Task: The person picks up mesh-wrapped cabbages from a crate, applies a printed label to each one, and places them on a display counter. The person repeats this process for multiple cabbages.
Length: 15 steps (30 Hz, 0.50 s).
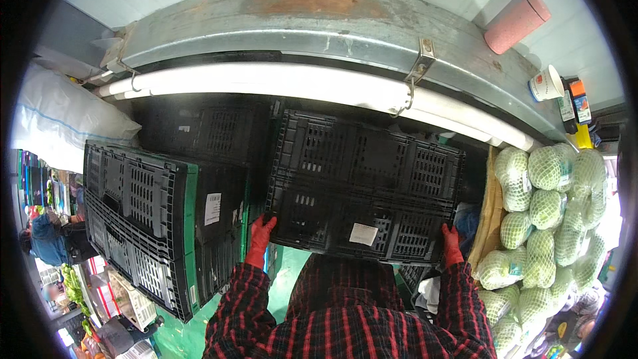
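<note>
A black plastic folding crate [365, 189], with slotted panels and a white label on its near side, spans the space in front of my body. My left hand [262, 238], in a red glove, is closed on its near left corner. On the near right corner my right hand [452, 242], also red-gloved, grips the crate's edge. Both sleeves are red and black plaid. Beside the held crate, to the left, stands a stack of similar black crates [136, 203] with green edges. Further dark crates [206, 123] sit behind in shadow.
Net-wrapped light green produce [538, 246] is piled at right beside a cardboard edge [488, 206]. White pipes [266, 84] run below a metal beam [266, 20]. A pink tumbler [517, 23] and paper cup [546, 84] stand on it. A white sack [70, 110] lies left, above green floor [176, 332].
</note>
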Motion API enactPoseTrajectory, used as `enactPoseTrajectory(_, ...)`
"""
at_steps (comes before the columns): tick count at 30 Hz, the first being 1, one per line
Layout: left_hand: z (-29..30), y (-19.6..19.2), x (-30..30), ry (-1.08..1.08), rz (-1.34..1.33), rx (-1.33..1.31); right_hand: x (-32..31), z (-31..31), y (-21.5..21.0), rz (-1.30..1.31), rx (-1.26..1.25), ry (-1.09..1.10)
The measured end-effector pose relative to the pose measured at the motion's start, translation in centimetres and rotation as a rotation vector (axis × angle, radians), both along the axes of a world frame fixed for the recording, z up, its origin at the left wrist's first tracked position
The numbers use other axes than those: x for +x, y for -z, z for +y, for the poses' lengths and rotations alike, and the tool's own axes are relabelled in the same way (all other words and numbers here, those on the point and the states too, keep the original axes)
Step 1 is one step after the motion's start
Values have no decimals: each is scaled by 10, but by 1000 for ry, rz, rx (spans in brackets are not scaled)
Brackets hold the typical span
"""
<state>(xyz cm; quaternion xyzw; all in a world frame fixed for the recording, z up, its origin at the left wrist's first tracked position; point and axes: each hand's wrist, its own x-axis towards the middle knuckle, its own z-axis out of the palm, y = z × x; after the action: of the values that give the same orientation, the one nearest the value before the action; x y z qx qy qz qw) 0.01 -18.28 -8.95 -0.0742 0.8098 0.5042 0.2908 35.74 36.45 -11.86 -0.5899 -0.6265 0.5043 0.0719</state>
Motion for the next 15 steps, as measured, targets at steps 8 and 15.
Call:
enactPoseTrajectory(8,-10,-1,20,-104,-14,-12,3,-1,-7,-38,-77,-101)
enactPoseTrajectory(15,14,-34,10,-20,102,-124,-19,-13,-38,38,-110,-122)
